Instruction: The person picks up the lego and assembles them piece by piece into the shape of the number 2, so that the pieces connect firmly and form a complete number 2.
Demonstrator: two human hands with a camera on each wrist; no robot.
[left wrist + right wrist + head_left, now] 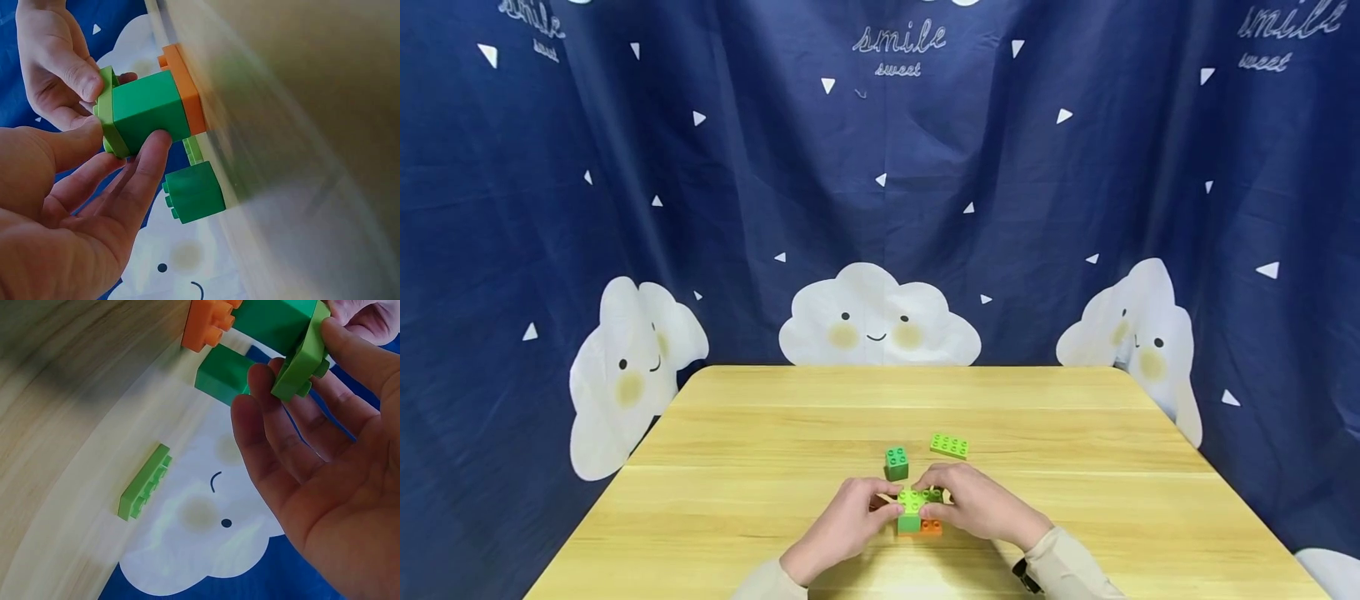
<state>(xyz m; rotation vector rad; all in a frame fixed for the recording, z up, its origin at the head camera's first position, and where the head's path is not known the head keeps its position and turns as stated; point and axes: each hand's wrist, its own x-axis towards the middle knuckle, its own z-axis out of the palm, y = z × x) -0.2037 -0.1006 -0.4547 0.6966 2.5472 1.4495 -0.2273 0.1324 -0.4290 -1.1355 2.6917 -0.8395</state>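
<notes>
A small stack stands on the table between both hands. At its base lies a flat orange brick (932, 527), with a green block (150, 109) on it. A flat lime-green brick (302, 359) tops the block and juts out past it to the right. My left hand (848, 520) grips the stack from the left, thumb at the lime brick's edge and a fingertip along the green block. From the other side my right hand (976, 502) pinches the jutting end of the lime brick between thumb and fingers.
Just behind the stack sits a loose green block (897, 467). Farther back and to the right lies another flat lime-green brick (951, 447). The wooden table (745, 450) reaches back to a dark blue curtain (737, 167) with cloud prints.
</notes>
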